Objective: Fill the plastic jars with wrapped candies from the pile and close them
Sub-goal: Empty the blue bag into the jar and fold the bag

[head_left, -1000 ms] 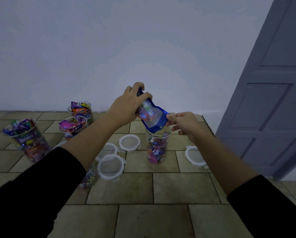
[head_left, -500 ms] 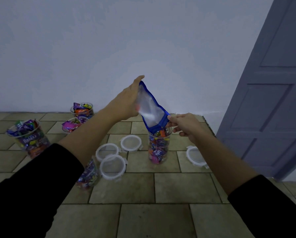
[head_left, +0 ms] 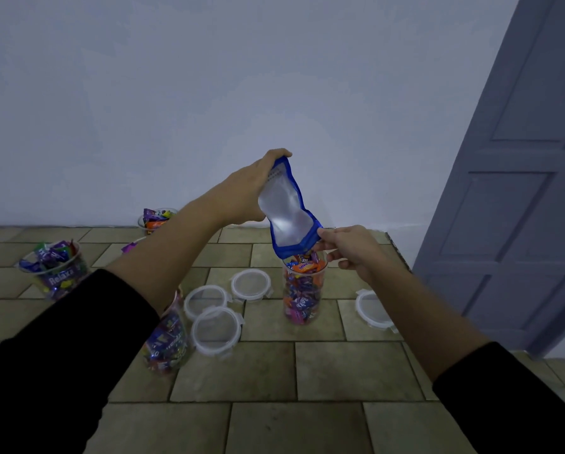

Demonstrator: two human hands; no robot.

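My left hand (head_left: 251, 188) grips the upended bag (head_left: 287, 214), my right hand (head_left: 350, 250) pinching its mouth over the brimming middle jar (head_left: 304, 296); I judge filling nearly done, though the lids (head_left: 217, 332) beside it all lie off.

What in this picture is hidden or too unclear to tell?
Head view:
- Jar beside the lids: upper part hidden by the left forearm.
- Another jar behind that forearm: only a purple wrapper shows.
- Rightmost lid: partly covered by the right forearm.
- Left hand fingers: mostly behind the pouch.
- Candy pile: outside the frame.
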